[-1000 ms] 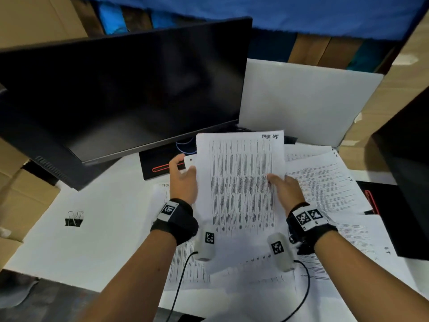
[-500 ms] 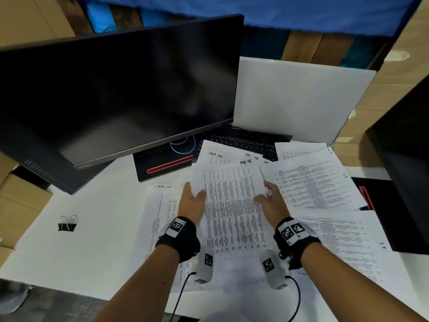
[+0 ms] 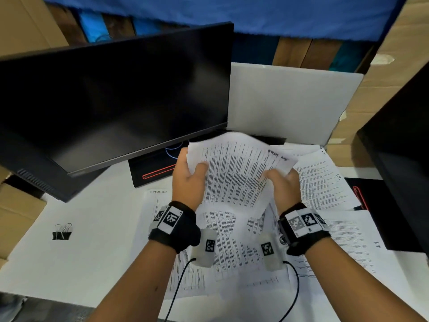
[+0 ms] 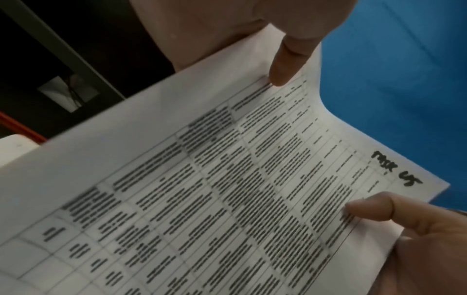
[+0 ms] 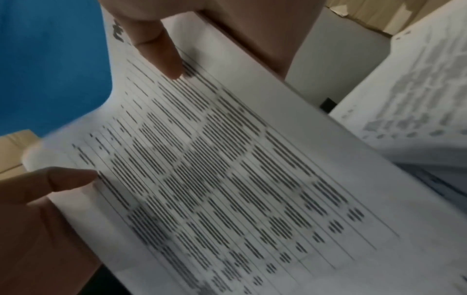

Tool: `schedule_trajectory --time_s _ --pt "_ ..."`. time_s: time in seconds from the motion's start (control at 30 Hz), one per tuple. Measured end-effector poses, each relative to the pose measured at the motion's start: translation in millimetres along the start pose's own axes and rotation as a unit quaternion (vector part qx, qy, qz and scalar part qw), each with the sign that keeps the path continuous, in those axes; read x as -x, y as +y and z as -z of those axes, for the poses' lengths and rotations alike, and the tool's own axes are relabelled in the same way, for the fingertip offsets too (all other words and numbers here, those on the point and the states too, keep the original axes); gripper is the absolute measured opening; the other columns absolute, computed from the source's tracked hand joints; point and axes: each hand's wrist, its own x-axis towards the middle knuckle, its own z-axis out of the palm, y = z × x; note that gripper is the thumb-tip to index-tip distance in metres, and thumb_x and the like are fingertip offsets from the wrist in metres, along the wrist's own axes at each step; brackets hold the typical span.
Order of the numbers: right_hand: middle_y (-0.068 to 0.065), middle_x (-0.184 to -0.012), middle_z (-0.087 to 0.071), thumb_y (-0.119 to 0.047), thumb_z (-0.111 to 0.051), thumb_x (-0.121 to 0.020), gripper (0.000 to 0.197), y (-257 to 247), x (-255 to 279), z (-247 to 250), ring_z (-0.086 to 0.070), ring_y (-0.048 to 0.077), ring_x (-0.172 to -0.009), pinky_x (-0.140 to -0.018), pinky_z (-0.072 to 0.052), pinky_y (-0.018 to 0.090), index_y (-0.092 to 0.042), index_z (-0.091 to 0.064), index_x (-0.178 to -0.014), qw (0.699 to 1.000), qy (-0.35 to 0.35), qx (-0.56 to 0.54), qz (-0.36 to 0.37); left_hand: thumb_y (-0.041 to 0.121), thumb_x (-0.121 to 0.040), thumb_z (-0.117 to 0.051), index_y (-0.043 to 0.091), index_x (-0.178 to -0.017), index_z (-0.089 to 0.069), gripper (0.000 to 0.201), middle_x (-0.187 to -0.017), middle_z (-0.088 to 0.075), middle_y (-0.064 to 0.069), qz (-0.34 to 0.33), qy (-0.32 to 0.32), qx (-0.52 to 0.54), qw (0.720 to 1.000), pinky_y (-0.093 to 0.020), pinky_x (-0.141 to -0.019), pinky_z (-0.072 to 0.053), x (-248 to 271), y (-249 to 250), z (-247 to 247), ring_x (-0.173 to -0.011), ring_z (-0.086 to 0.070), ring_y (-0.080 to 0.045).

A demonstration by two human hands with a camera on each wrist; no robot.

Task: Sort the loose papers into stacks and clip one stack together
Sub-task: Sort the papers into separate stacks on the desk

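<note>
Both hands hold a printed table sheet [image 3: 234, 173] lifted above the desk, tilted, its far edge curling. My left hand [image 3: 189, 180] pinches its left edge, thumb [image 4: 285, 65] on top. My right hand [image 3: 284, 184] pinches the right edge, thumb [image 5: 161, 55] on the print. Whether one sheet or several are held is unclear. Black handwriting [image 4: 396, 169] marks the sheet's corner. Loose papers [image 3: 325, 182] lie spread on the desk [image 3: 97, 228] below and to the right. A black binder clip [image 3: 62, 232] sits far left on the desk.
A dark monitor [image 3: 116, 94] leans over the desk's back left. A white laptop lid [image 3: 290, 103] stands behind the papers. A black pad with a red line [image 3: 157, 170] lies under the monitor. A black object [image 3: 399, 159] blocks the right side. Cardboard boxes [image 3: 16, 205] stand at the left.
The held sheet went down toward the loose papers half a second ago, then came back up. It now tilts to the right with its far edge curled.
</note>
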Motion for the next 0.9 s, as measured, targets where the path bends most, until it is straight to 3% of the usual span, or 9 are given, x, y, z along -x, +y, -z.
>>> schedule_trajectory --time_s 0.1,0.23,0.3,0.4,0.57,0.63,0.73,0.8,0.9 --pt "0.004 -0.076 -0.064 -0.01 -0.058 -0.073 0.011 6.8 1.2 2.3 -0.061 0.023 -0.076 -0.073 -0.05 0.041 -0.004 -0.061 -0.082 1.0 0.0 -0.003 -0.004 0.003 -0.09 -0.056 0.025 -0.093 -0.053 0.022 -0.087 -0.062 0.002 0.017 0.005 -0.029 0.999 -0.018 -0.061 -0.052 2.4 -13.0 6.0 -0.072 -0.062 -0.002" --pt "0.004 -0.076 -0.062 -0.014 -0.058 -0.069 0.009 10.0 -1.2 3.5 -0.06 0.026 -0.077 -0.072 -0.051 0.042 -0.022 -0.061 -0.072 1.0 0.01 -0.02 -0.012 0.005 -0.09 -0.057 0.023 -0.104 -0.056 0.023 -0.095 -0.067 0.005 0.04 0.023 -0.029 0.999 -0.016 -0.065 -0.054 4.1 -24.8 11.3 -0.084 -0.066 -0.006" --pt "0.003 -0.075 -0.062 -0.013 -0.055 -0.069 0.008 13.5 -0.4 1.3 -0.06 0.023 -0.075 -0.07 -0.051 0.04 -0.016 -0.06 -0.075 1.0 0.015 -0.011 -0.021 0.003 -0.091 -0.054 0.02 -0.115 -0.057 0.03 -0.103 -0.068 0.008 0.064 0.025 -0.02 0.997 -0.011 -0.065 -0.051 7.3 -31.6 11.8 -0.091 -0.066 -0.003" --pt "0.005 -0.07 -0.056 -0.01 -0.053 -0.07 0.01 16.6 2.2 -2.1 -0.055 0.02 -0.068 -0.066 -0.046 0.034 -0.004 -0.058 -0.076 0.999 0.018 0.015 -0.033 0.002 -0.092 -0.051 0.025 -0.11 -0.062 0.031 -0.104 -0.069 0.009 0.084 0.035 -0.017 0.996 -0.011 -0.07 -0.049 13.9 -37.7 11.1 -0.097 -0.065 -0.007" --pt "0.009 -0.071 -0.049 -0.006 -0.05 -0.068 0.016 12.9 0.0 -5.0 -0.048 0.017 -0.066 -0.062 -0.04 0.029 0.009 -0.051 -0.073 1.0 0.025 0.0 -0.007 -0.002 -0.091 -0.046 0.028 -0.102 -0.063 0.036 -0.1 -0.069 0.008 0.071 0.043 0.016 0.996 -0.007 -0.065 -0.048 13.3 -31.8 9.5 -0.084 -0.065 0.005" --pt "0.008 -0.066 -0.044 -0.001 -0.051 -0.072 0.007 15.6 1.4 -5.9 -0.044 0.016 -0.062 -0.06 -0.037 0.028 0.0 -0.048 -0.066 1.0 0.023 0.011 -0.012 -0.003 -0.092 -0.043 0.024 -0.106 -0.062 0.036 -0.098 -0.069 0.009 0.078 0.04 0.03 0.996 -0.006 -0.064 -0.048 15.1 -33.5 8.7 -0.082 -0.065 0.006" --pt "0.006 -0.063 -0.039 -0.004 -0.052 -0.072 0.013 26.2 7.8 -7.0 -0.039 0.018 -0.06 -0.061 -0.034 0.03 -0.012 -0.044 -0.064 0.999 0.014 0.031 -0.042 -0.003 -0.093 -0.04 0.018 -0.114 -0.06 0.035 -0.098 -0.068 0.009 0.106 0.029 0.042 0.993 -0.005 -0.063 -0.047 21.6 -41.1 8.3 -0.082 -0.065 0.004" --pt "0.007 -0.07 -0.044 -0.01 -0.052 -0.067 0.006 28.9 10.9 -7.4 -0.042 0.02 -0.066 -0.065 -0.037 0.032 -0.009 -0.052 -0.073 0.998 0.014 0.031 -0.049 -0.002 -0.093 -0.04 0.014 -0.117 -0.06 0.035 -0.102 -0.068 0.006 0.113 0.032 0.05 0.992 -0.005 -0.064 -0.047 24.5 -43.0 8.8 -0.081 -0.065 0.006" --pt "0.007 -0.074 -0.049 -0.01 -0.052 -0.066 0.018 29.6 6.0 -6.9 -0.047 0.019 -0.068 -0.067 -0.039 0.031 0.003 -0.056 -0.077 0.999 0.018 0.025 -0.045 -0.004 -0.093 -0.039 0.017 -0.11 -0.062 0.035 -0.098 -0.067 0.006 0.106 0.035 0.065 0.992 -0.003 -0.063 -0.046 23.0 -40.7 10.5 -0.076 -0.064 0.012"
